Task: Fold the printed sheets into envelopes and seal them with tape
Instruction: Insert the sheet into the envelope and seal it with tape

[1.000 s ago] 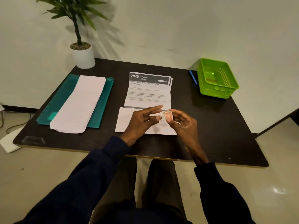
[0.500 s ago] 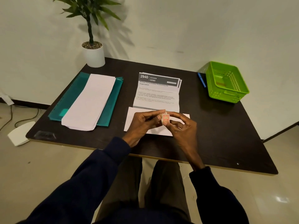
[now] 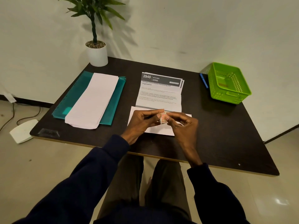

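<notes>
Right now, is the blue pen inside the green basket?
No, the pen lies on the table beside the basket, outside it.

Left fingers [image 3: 152, 111] now on tape roll [image 3: 163, 118]

The left grip [image 3: 142, 122] and right grip [image 3: 184, 125] meet before the body, each curled in a pinch.

We list:
- Small orange-pink tape roll [image 3: 163, 118]: on edge, pinched between left hand [image 3: 142, 120] and right hand [image 3: 184, 125], above the envelope.
- Plain white envelope [image 3: 161, 130]: flat, nearest us.
- Printed sheets with dark "2940 KITCHEN" header [image 3: 160, 92]: stacked flat, just behind the envelope.
- Long white paper stack [image 3: 92, 101]: flat, well to the left.
</notes>
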